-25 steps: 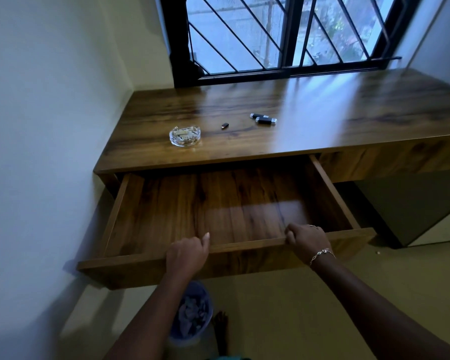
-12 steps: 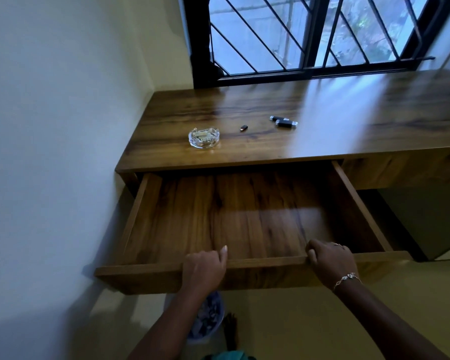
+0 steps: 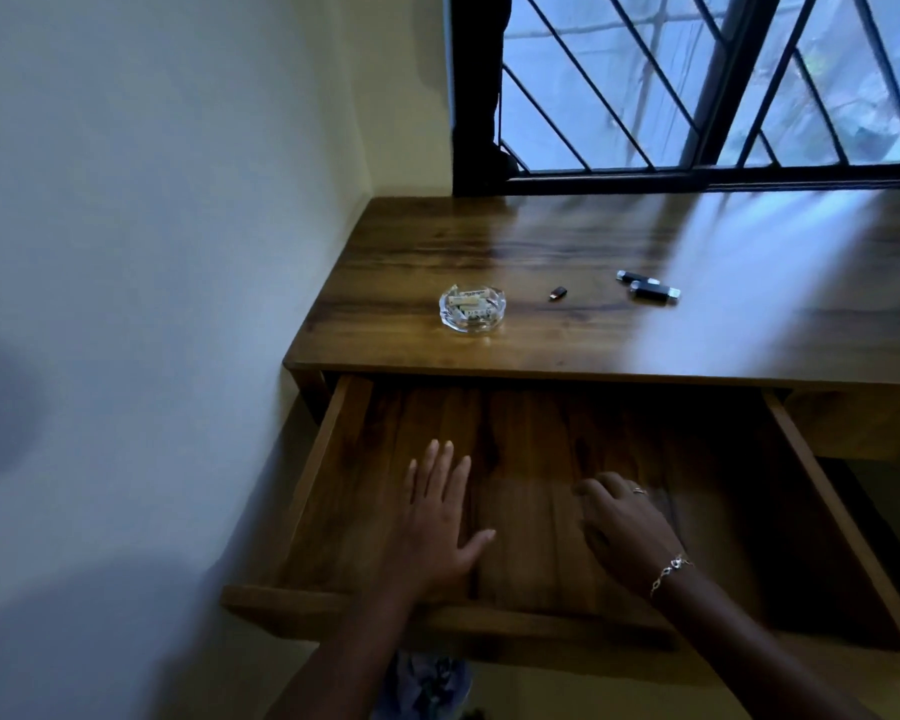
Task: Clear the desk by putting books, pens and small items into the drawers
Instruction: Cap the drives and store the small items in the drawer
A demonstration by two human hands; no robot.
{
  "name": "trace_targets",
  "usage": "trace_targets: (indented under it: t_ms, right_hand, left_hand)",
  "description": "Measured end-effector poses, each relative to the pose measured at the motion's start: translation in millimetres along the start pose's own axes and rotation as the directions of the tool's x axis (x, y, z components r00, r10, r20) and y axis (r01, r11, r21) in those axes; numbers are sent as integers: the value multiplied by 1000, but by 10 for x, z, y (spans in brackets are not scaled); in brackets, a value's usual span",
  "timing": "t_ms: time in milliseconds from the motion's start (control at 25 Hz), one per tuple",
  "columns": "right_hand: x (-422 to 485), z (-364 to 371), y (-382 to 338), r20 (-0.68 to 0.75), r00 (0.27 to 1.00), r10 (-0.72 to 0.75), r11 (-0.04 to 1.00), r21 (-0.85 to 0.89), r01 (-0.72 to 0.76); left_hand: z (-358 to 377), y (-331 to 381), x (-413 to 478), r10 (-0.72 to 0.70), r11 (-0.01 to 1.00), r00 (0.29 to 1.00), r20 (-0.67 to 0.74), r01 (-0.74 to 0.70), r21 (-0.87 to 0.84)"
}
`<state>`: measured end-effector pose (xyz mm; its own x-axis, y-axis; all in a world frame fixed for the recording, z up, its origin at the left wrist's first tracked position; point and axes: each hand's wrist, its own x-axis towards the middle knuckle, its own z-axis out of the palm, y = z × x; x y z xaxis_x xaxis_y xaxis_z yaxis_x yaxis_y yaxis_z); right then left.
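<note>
While your left grip [image 3: 437, 527] spreads flat and your right grip [image 3: 627, 527] curls loosely, both empty over the open drawer [image 3: 333, 449]: glass dish [image 3: 471, 308], on counter [image 3: 489, 241], likely heavy, slick, breakable, lift by rim; two memory sticks [image 3: 650, 289] nearby, light, pinchable.

Brown wooden desk top [image 3: 489, 241]: cut off at right edge.
Open wooden drawer [image 3: 328, 459]: right front corner out of frame.
Small dark red-tipped item [image 3: 557, 293]: too small to identify.
Clear glass dish [image 3: 470, 327]: print on pale contents illegible.
Bluish floor container [image 3: 427, 683] beneath drawer: mostly hidden.
</note>
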<state>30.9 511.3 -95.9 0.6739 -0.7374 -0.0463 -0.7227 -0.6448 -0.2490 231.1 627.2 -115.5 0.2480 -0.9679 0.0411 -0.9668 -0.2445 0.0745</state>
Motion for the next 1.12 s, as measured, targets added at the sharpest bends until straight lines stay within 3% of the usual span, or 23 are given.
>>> trace_targets:
  t_ms: [200,360,520,720,1040,1120]
  right_hand:
    - [910,-321,-255,-86,989,-120,992,31,124]
    - [1762,-586,-473,-67,985,-159,985,52,163]
    - [2348,-656,-551,-12,979,-202,979,-13,202]
    - [2814,-701,-540,73,978,-196,980,-17,198]
    - [3119,-611,-524,129,976,-174,985,31,172]
    - [3113,-601,-529,97,982,-165,986,51,160]
  left_hand:
    - [-292,-347,625,-24,986,1000,-14,21,-163]
    - [-538,-588,1181,-40,954,999,-27,31,-299]
    - [-659,-653,1578,-115,880,992,53,127,-458]
    - [-757,-672,1989,-214,683,947,240,321,-656]
    - [-755,-679,2179,-301,327,920,251,347,-879]
    - [-574,-781,2214,-277,293,925,261,340,-894]
